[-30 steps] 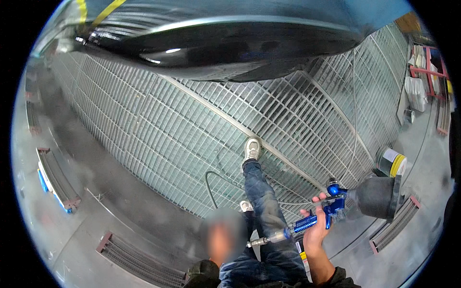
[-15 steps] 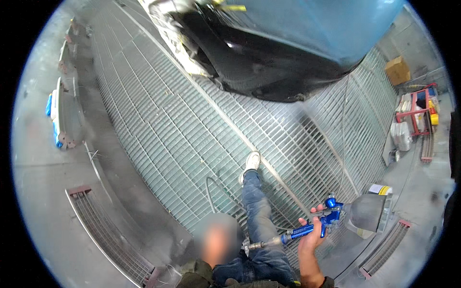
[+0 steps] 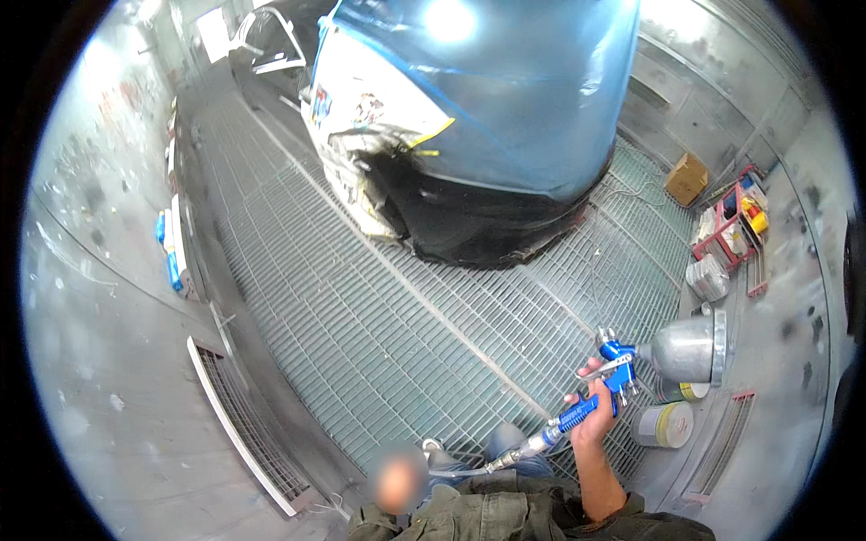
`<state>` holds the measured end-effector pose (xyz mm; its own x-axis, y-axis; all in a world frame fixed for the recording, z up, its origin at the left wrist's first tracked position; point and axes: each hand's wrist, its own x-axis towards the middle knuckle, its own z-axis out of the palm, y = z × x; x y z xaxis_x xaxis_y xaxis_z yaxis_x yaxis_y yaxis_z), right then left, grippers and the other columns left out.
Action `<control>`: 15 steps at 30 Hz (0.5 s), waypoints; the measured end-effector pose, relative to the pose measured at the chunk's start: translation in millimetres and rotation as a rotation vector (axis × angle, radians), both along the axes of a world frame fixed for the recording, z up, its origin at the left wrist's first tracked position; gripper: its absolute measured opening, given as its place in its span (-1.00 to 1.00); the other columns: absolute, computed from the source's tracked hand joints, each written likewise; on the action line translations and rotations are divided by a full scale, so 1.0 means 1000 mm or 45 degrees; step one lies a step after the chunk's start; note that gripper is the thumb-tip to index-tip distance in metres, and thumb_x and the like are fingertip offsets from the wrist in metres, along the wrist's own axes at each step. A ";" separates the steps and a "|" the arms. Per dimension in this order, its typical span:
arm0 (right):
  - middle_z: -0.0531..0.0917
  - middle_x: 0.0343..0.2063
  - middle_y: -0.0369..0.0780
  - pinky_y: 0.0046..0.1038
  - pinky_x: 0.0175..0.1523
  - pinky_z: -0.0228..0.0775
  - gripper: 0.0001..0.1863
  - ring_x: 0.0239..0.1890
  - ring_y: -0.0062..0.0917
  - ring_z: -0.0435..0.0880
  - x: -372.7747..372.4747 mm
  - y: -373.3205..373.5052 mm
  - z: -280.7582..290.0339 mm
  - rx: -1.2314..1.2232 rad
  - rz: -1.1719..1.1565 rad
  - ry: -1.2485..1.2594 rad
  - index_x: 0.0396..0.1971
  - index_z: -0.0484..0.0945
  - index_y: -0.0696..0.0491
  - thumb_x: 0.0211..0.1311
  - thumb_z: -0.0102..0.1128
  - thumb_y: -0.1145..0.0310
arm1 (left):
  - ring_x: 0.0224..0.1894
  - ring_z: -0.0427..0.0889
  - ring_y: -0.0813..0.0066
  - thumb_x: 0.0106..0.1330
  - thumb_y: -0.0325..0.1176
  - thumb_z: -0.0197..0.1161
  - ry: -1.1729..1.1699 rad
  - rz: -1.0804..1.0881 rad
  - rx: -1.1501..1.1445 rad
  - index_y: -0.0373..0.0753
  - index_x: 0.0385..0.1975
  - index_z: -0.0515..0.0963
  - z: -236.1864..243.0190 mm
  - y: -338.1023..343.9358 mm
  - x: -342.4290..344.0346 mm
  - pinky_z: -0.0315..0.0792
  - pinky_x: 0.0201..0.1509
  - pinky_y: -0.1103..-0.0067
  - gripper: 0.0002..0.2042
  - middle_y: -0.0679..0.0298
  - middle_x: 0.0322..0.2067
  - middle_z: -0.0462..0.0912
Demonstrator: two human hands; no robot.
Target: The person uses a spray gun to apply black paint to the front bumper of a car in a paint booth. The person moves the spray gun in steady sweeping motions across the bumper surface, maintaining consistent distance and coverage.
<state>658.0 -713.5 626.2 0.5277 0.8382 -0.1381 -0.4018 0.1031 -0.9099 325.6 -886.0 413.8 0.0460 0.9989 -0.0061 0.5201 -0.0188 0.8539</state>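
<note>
The right hand [image 3: 593, 417] had the spray gun [image 3: 621, 371], fingers [image 3: 589, 366] clasped round its handle [image 3: 577, 414], above the floor grating [image 3: 361, 334] near its right-hand edge! The handle's long axis slanted forward and rightward, cup [image 3: 682, 350] bulging right; the black bumper [image 3: 483, 216] lay ahead and left, well apart; the left hand [image 3: 397, 487], farther off, was too blurred to read

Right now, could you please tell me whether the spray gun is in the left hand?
No, the right hand holds the blue spray gun.
</note>
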 end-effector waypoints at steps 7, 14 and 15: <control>0.57 -0.02 -0.13 -0.37 -0.40 0.64 -0.61 -0.07 -0.46 0.58 0.057 -0.028 0.033 0.196 0.047 0.060 0.10 0.40 0.11 0.24 -0.02 0.50 | -0.38 0.57 0.25 0.19 -0.39 0.21 -0.141 -0.293 -0.180 -0.23 -0.26 0.60 -0.089 -0.022 0.038 0.45 -0.31 0.38 -0.84 0.21 -0.41 0.61; 0.60 -0.05 -0.16 -0.36 -0.39 0.66 -0.65 -0.04 -0.47 0.58 0.084 -0.043 0.020 0.255 0.122 0.101 0.06 0.45 0.14 0.28 0.04 0.44 | -0.15 0.66 0.22 0.25 -0.44 0.21 0.249 -0.635 0.240 -0.12 -0.11 0.60 0.201 0.116 0.176 0.57 -0.16 0.42 -0.77 0.24 -0.16 0.67; 0.60 -0.06 -0.16 -0.39 -0.37 0.65 -0.64 -0.06 -0.47 0.59 0.081 -0.045 0.013 0.250 0.142 0.139 0.07 0.45 0.15 0.28 0.04 0.44 | -0.12 0.66 0.24 0.26 -0.45 0.20 0.156 -0.662 0.458 -0.11 -0.10 0.60 0.222 0.129 0.196 0.58 -0.13 0.45 -0.77 0.28 -0.12 0.67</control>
<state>739.5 -758.4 639.0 0.4215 0.9067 -0.0176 -0.5151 0.2234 -0.8275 521.7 -757.3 635.5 0.5448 0.7871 0.2894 0.4595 -0.5688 0.6821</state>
